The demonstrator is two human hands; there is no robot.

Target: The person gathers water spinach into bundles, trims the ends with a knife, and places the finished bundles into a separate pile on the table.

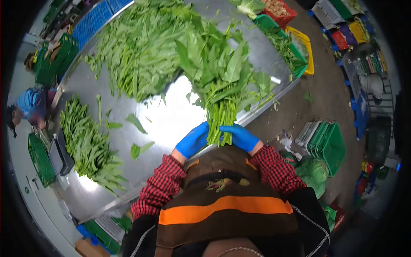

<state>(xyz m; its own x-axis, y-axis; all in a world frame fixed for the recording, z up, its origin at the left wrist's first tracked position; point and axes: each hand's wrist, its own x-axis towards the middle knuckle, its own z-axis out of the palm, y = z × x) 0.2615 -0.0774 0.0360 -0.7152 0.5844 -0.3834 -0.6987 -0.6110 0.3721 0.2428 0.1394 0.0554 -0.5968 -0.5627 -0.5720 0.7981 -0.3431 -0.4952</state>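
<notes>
Both my hands wear blue gloves and hold a bunch of water spinach upright at the table's near edge. My left hand closes around the stems from the left. From the right, my right hand grips the same stems, its fingers reaching across their lower ends. The long pointed leaves fan out away from me over the metal table. A large pile of loose greens lies beyond and to the left of the bunch. Farther left is a row of greens along the table's side.
Green, yellow and red crates stand beyond the table at the right. On the floor to my right are a green crate and a green net sack. A person is at the far left.
</notes>
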